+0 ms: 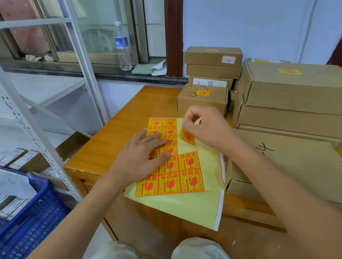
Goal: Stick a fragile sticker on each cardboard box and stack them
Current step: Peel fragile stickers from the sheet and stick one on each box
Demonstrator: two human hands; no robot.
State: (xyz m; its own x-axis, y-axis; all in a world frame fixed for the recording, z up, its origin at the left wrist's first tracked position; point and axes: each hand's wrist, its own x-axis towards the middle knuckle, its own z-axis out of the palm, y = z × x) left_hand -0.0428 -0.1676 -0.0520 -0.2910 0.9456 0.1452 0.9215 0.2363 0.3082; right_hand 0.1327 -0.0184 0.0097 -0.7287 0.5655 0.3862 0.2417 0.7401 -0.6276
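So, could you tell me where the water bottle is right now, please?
The water bottle stands upright on the windowsill, upper middle of the head view, left of the folded green cloth and behind the wooden table.

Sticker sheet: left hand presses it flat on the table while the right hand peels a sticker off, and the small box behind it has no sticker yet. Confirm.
Wrong on the small box: the head view shows a fragile sticker already on its top. The rest stands: left hand presses the sticker sheet flat, right hand peels a sticker.
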